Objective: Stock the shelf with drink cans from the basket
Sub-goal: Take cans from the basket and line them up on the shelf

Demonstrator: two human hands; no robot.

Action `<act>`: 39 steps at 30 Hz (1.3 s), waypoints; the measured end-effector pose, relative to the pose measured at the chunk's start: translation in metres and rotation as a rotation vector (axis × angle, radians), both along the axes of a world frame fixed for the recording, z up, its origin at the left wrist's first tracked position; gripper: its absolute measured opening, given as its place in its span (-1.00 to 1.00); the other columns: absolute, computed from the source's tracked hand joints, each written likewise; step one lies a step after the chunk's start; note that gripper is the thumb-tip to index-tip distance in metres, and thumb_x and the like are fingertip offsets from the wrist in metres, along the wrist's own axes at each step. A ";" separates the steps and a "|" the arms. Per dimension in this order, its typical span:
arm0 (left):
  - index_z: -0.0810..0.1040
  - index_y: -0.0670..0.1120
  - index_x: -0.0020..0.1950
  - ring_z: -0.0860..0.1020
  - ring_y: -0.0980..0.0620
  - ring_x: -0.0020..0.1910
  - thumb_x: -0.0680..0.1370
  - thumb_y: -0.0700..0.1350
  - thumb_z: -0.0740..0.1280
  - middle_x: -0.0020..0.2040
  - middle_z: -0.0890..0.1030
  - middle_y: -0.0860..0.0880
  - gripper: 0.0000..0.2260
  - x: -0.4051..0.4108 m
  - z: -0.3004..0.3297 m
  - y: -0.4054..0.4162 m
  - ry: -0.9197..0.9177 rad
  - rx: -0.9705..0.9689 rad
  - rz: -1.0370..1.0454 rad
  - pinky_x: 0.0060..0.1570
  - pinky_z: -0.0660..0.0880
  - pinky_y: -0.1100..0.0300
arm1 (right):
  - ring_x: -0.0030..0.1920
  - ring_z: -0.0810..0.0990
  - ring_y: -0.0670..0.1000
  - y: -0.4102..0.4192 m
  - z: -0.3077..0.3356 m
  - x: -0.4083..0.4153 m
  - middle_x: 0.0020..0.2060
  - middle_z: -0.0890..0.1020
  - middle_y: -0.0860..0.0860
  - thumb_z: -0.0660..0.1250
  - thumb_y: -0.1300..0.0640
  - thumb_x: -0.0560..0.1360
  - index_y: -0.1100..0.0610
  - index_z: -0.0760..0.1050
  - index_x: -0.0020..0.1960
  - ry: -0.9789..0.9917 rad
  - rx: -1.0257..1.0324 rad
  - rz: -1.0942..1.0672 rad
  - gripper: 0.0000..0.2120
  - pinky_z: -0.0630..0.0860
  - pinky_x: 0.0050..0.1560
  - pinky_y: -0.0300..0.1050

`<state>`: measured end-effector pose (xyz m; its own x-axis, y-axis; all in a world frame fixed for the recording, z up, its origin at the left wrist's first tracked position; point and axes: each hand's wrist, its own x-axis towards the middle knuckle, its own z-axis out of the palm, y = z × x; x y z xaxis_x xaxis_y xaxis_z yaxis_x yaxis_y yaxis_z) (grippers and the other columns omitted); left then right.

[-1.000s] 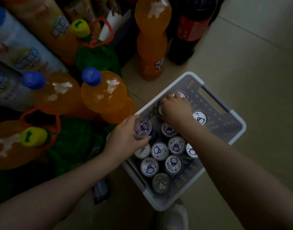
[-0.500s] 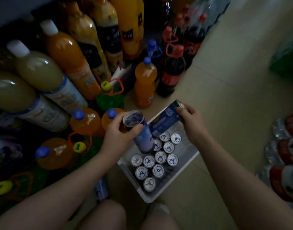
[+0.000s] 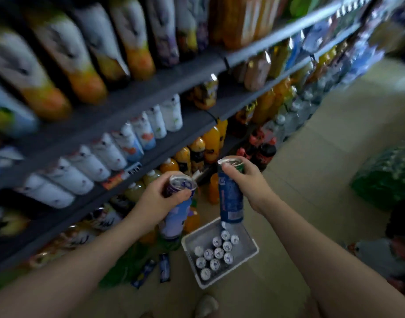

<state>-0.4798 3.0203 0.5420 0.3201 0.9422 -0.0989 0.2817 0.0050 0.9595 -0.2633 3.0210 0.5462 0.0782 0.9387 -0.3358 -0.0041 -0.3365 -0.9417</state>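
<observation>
Head view: left hand [image 3: 159, 199] clamps one purple can [image 3: 177, 210], right hand [image 3: 247, 180] clamps one blue can [image 3: 230, 199], above the basket [image 3: 247, 255] holding about twelve cans [image 3: 218, 253].

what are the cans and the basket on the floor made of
Cans: likely thin metal, printed sides; the shiny silver tops with pull tabs suggest aluminium. Basket: looks like matte white-grey moulded plastic with a thick rounded rim, though blur hides detail.

no readable txt anywhere. labels on the shelf bottles [image 3: 137, 136] and both held cans [image 3: 230, 198] are too blurred; print shows but no word or no. can be made out.
</observation>
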 end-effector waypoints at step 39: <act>0.34 -0.13 -0.20 0.37 0.03 -0.40 0.43 0.27 0.31 -0.36 0.40 -0.01 -0.54 -0.506 0.567 -0.026 0.366 0.865 0.924 -0.43 0.22 0.18 | -0.01 0.46 0.08 0.086 0.562 -0.599 0.01 0.48 0.17 0.23 -0.19 0.51 0.30 0.21 0.26 -0.104 0.856 0.266 -0.39 0.50 0.05 0.09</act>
<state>-0.9862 2.9939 1.1092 -0.3879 0.6006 0.6992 0.7478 -0.2385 0.6197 -0.8625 3.1065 1.1077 -0.1867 0.8555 0.4830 0.0725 0.5023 -0.8617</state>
